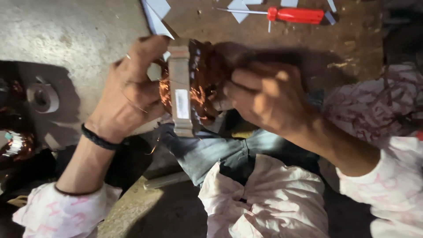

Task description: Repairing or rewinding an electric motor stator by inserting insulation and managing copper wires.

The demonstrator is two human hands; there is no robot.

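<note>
A motor stator (181, 90) with a grey metal core and copper wire windings is held upright over my lap. My left hand (132, 88) grips it from the left side, fingers curled around the windings. My right hand (264, 97) is on the right side, fingers closed against the copper coil and what looks like a strip of pale insulation. The far side of the winding is hidden behind my fingers. A dark braided band (99, 140) circles my left wrist.
A red-handled screwdriver (291, 15) lies on the concrete floor at the top, among pale paper scraps (156, 13). A tape roll (42, 98) and another copper-wound part (15, 143) sit at the left. White patterned cloth (264, 198) covers my lap.
</note>
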